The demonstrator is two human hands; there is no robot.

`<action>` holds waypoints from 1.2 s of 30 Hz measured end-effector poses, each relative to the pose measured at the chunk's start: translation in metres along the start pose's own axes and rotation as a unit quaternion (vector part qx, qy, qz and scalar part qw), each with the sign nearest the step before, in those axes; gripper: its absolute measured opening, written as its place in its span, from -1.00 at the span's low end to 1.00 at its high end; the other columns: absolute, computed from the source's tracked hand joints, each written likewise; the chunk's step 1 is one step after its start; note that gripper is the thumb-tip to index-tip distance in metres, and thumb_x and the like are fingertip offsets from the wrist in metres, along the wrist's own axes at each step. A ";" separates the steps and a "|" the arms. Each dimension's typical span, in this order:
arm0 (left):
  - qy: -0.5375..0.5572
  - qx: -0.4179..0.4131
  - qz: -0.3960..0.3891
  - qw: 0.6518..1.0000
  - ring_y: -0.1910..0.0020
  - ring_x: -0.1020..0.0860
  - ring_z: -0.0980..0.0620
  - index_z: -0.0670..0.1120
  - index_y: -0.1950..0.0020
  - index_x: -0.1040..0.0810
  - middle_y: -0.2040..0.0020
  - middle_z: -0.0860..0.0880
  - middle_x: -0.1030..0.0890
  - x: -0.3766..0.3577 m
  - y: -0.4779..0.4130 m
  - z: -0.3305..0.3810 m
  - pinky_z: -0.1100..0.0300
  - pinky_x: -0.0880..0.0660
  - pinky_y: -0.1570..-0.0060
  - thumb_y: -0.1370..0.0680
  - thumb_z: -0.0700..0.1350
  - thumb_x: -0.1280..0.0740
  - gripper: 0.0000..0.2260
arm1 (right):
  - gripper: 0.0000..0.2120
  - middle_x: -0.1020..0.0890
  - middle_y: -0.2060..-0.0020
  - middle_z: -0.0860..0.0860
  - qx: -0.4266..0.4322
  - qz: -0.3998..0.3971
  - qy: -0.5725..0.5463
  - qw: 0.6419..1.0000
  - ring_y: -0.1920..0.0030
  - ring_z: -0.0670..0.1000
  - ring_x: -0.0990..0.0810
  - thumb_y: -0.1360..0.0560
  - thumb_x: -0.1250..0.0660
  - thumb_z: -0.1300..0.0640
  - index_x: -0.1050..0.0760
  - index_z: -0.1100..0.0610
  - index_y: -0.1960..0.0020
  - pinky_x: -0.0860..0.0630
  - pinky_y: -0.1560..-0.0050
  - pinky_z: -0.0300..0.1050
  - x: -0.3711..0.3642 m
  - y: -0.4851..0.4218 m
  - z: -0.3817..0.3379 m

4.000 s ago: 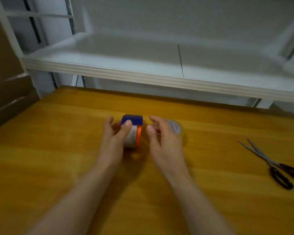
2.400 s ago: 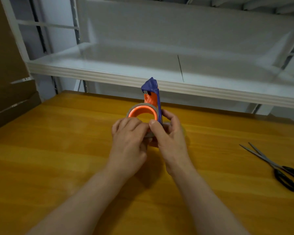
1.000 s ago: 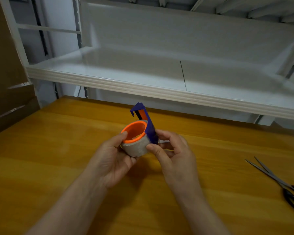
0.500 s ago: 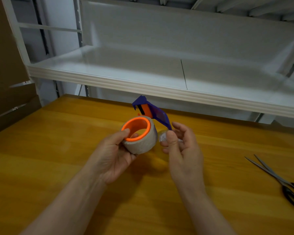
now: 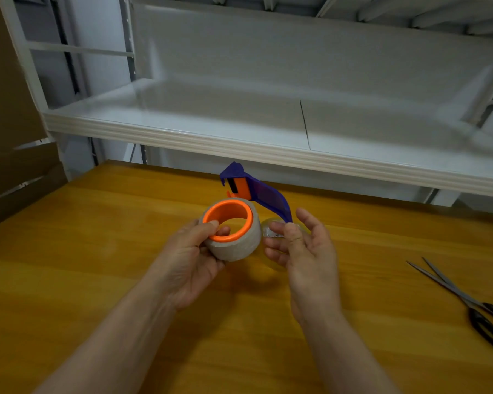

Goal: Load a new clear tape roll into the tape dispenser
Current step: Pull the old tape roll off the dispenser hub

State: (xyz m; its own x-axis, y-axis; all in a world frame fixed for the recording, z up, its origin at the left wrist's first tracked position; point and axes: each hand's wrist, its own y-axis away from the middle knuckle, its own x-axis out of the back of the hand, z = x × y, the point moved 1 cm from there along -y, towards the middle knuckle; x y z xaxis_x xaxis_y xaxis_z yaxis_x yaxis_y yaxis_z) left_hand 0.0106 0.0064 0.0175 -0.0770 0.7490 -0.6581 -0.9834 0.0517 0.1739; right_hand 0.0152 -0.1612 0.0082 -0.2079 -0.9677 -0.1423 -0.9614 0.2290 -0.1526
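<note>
Orange-cored, blue-armed tape dispenser (image 5: 234,223) in left hand (image 5: 191,260)

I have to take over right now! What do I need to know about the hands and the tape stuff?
Left hand: grips the tape roll on its orange hub, thumb hooked inside the ring, held above the table.
Right hand: fingers loosely curled by the lower end of the dispenser's blue cover, which is swung out from the roll; a small clear object sits behind the fingers, too hidden to identify.
Scissors lie at the right, untouched.
Done: roll sits on the hub.
Left: probably thread the tape end to the cutter and close the cover.
</note>
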 end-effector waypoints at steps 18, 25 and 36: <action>-0.131 -0.023 -0.009 0.991 0.13 -0.55 0.03 -0.09 -0.28 -0.52 -0.04 -0.17 -0.60 -0.005 0.003 -0.006 0.17 -0.51 0.14 -0.59 -0.34 -0.21 -0.68 | -0.72 -0.72 -0.12 0.03 -0.068 -0.048 0.010 0.996 -0.14 0.07 -0.71 -0.60 -0.31 0.00 -0.55 -0.02 -0.29 -0.66 -0.15 0.18 -0.002 -0.005 0.009; -0.148 -0.010 -0.008 0.989 0.13 -0.57 0.01 -0.07 -0.28 -0.51 -0.03 -0.17 -0.63 -0.004 0.004 -0.003 0.14 -0.53 0.12 -0.58 -0.36 -0.20 -0.66 | -0.76 -0.74 -0.05 0.05 -0.091 -0.092 -0.018 0.991 -0.07 0.05 -0.73 -0.62 -0.30 0.05 -0.56 0.03 -0.28 -0.63 0.07 -0.08 0.003 -0.005 0.005; -0.311 -0.058 -0.062 0.947 -0.29 -0.53 0.00 0.14 -0.50 -0.31 -0.34 0.03 -0.54 0.004 0.005 -0.002 0.01 -0.51 -0.21 -0.23 0.25 -0.57 -0.10 | -0.84 -0.75 -0.03 0.11 -0.132 -0.073 -0.089 0.985 -0.02 0.07 -0.73 -0.64 -0.29 0.07 -0.61 0.09 -0.12 -0.60 0.15 -0.11 0.006 -0.005 -0.002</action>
State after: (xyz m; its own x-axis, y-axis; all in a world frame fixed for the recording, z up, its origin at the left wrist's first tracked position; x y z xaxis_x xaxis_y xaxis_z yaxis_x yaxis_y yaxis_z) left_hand 0.0047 0.0079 0.0142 0.1160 0.9879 -0.1030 -0.9928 0.1185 0.0180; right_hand 0.0180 -0.1686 0.0100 -0.0516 -0.9492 -0.3104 -0.9969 0.0308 0.0718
